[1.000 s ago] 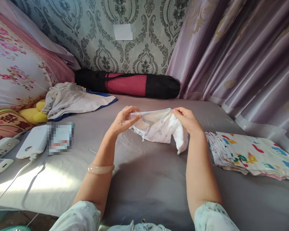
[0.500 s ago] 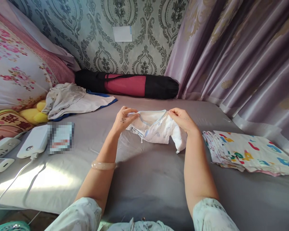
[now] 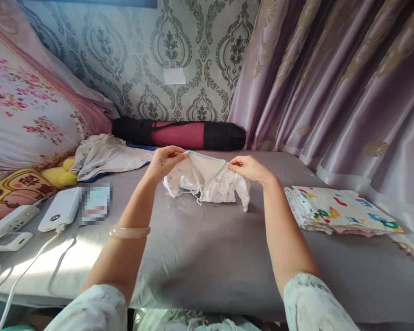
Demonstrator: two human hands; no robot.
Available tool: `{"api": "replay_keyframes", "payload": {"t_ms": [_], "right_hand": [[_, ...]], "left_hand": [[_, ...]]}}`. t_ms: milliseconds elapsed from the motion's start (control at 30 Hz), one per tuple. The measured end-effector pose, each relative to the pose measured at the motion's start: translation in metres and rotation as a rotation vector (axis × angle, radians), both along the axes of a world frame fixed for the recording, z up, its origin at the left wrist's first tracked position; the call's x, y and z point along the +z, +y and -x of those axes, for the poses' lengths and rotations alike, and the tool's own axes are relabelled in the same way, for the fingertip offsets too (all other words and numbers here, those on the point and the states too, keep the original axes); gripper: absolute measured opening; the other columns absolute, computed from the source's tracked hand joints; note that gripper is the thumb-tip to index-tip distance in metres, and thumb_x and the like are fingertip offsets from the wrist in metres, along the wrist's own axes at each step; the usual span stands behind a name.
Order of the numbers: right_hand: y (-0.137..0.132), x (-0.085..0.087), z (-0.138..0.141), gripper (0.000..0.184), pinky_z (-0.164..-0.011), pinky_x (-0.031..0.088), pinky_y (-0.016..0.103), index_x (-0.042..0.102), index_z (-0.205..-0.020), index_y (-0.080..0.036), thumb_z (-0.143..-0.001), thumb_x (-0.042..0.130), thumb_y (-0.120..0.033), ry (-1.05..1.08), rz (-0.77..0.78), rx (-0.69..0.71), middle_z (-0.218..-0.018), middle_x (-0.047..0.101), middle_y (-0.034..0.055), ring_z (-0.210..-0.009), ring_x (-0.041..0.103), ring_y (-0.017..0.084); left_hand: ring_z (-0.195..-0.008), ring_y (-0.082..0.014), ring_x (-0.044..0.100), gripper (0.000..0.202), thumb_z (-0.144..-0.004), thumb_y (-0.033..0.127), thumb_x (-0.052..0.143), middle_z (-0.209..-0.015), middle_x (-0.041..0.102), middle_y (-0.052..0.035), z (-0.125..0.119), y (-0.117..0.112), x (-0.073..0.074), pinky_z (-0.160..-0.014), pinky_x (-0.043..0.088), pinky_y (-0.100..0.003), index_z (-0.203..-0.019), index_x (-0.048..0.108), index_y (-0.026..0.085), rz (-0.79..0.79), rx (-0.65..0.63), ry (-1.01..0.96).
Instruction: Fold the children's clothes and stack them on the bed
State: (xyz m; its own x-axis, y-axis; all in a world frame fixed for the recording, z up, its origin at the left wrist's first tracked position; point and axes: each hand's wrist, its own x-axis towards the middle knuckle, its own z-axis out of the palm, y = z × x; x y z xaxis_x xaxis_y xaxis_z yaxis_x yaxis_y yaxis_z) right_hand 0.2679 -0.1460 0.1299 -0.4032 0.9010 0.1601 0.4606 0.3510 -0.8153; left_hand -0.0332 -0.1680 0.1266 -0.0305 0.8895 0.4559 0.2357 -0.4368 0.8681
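A small white baby shirt (image 3: 217,186) with pale blue trim, a faint print and thin tie strings hangs between my two hands. My left hand (image 3: 168,161) pinches it at one shoulder beside the neckline. At the opposite shoulder my right hand (image 3: 248,169) grips the cloth between thumb and fingers. The neckline is stretched between them, with both sleeves drooping. Beneath lies the grey bed sheet (image 3: 207,257); whether the shirt's lower edge touches it I cannot tell.
At the right lies a stack of folded printed cloths (image 3: 345,209). A black and red long bag (image 3: 179,134) rests along the wall. On the left are a crumpled white garment (image 3: 106,158), a yellow plush (image 3: 60,174), a white power bank (image 3: 60,209) with a cable and a power strip (image 3: 12,223).
Both hands have shifted left and slightly apart, the left more. The shirt is spread wider, and both sleeves now show. The camera's view has tilted upward a little.
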Motion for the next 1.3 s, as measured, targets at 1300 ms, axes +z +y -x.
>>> {"api": "replay_keyframes", "payload": {"t_ms": [1300], "right_hand": [[0.01, 0.065, 0.007, 0.026, -0.096, 0.027, 0.049, 0.071, -0.089, -0.023, -0.096, 0.047, -0.032, -0.427, -0.97, -0.485, -0.106, 0.064, 0.0091, -0.105, 0.049, 0.029]], "left_hand": [[-0.111, -0.0307, 0.044, 0.023, -0.078, 0.045, 0.068, -0.1, 0.062, -0.0063, -0.001, 0.021, 0.074, -0.1, 0.027, -0.05, -0.084, 0.072, 0.023, -0.301, 0.484, 0.527]]}}
